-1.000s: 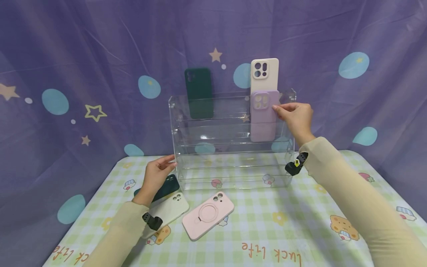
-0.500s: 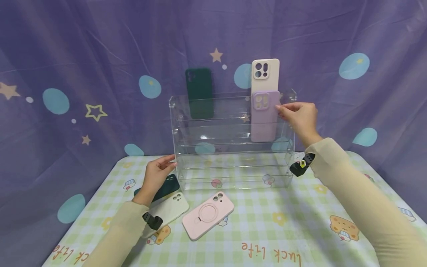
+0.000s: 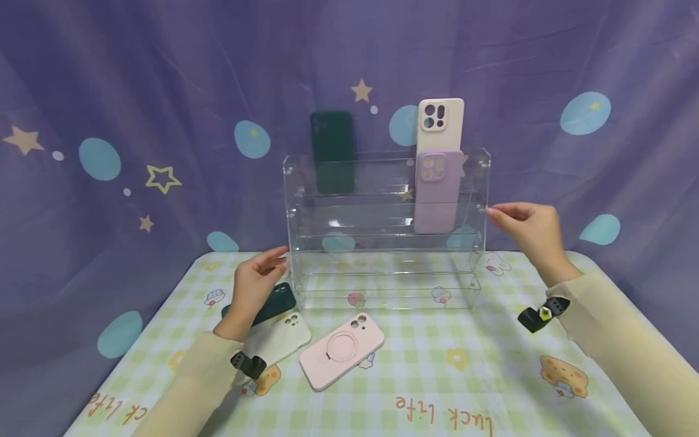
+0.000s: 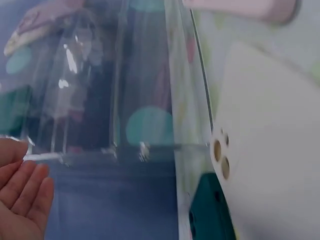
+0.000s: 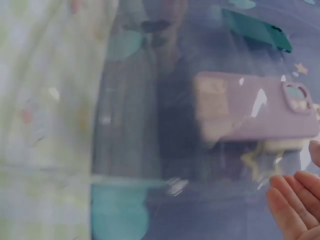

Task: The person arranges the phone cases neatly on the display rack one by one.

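A clear acrylic tiered stand (image 3: pixel 382 218) stands upright. In its upper right are a white phone case (image 3: pixel 454 135) and, one tier lower in front of it, a lilac phone case (image 3: pixel 437 206). A dark green phone case (image 3: pixel 333 152) leans at the upper left. My left hand (image 3: pixel 255 285) is at the stand's left side panel, fingers loosely bent and fingertips at its edge. At the right side panel is my right hand (image 3: pixel 530 233), thumb and fingertips close to the edge, with nothing held. Whether either hand touches the panel, I cannot tell.
On the checked tablecloth (image 3: pixel 426 364) in front lies a pink phone case (image 3: pixel 343 352) with a ring. Left of it, a white case (image 3: pixel 278 340) and a dark green case (image 3: pixel 277 303) lie partly behind my left wrist. A purple curtain (image 3: pixel 191 91) hangs behind.
My right hand has let go of the lilac case and moved right and down to the stand's right side. The lilac case stays in its tier. My left hand has hardly moved.
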The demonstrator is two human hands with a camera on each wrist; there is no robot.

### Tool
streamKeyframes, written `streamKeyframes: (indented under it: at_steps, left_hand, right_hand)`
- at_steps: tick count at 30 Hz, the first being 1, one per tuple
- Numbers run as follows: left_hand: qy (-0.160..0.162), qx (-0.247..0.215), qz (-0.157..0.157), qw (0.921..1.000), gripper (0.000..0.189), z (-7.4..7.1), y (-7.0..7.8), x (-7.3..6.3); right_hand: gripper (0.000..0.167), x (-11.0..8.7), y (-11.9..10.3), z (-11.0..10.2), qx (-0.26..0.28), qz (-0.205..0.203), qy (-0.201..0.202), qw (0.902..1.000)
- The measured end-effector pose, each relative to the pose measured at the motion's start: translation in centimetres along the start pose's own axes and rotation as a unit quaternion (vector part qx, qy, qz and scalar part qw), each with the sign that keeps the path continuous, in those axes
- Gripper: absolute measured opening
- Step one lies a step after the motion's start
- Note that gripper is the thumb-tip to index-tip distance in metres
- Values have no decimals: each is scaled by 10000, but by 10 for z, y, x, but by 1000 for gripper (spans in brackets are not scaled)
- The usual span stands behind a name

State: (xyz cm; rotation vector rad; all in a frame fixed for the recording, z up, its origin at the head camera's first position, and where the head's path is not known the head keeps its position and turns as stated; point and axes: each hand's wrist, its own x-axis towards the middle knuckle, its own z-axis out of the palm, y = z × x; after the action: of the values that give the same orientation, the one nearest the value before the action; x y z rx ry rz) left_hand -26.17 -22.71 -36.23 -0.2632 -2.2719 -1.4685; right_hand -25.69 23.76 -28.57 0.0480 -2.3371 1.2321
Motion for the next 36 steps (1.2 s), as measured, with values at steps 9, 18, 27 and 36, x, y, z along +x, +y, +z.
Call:
streamKeyframes:
  at_steps: [9,18,27,36]
  left_hand:
    - [-760,-515,293,9953,30,12,25,-32]
    - [-1683,-1171,-386,9780,31,45,28,-62]
    - [-2200,-1210,-835,9644,40,78,24,-81]
    - [-2048,-832,-1312,9664,59,96,19,-87]
  right_hand:
    - [44,-40,48,6,-581,-21,-379,9976]
    - [36,-62,71,30,-724,-220,-502,9959]
    - [40,-66,78,43,-217,353,-480,9980]
    - [38,-69,83,51,150,705,-398,9966]
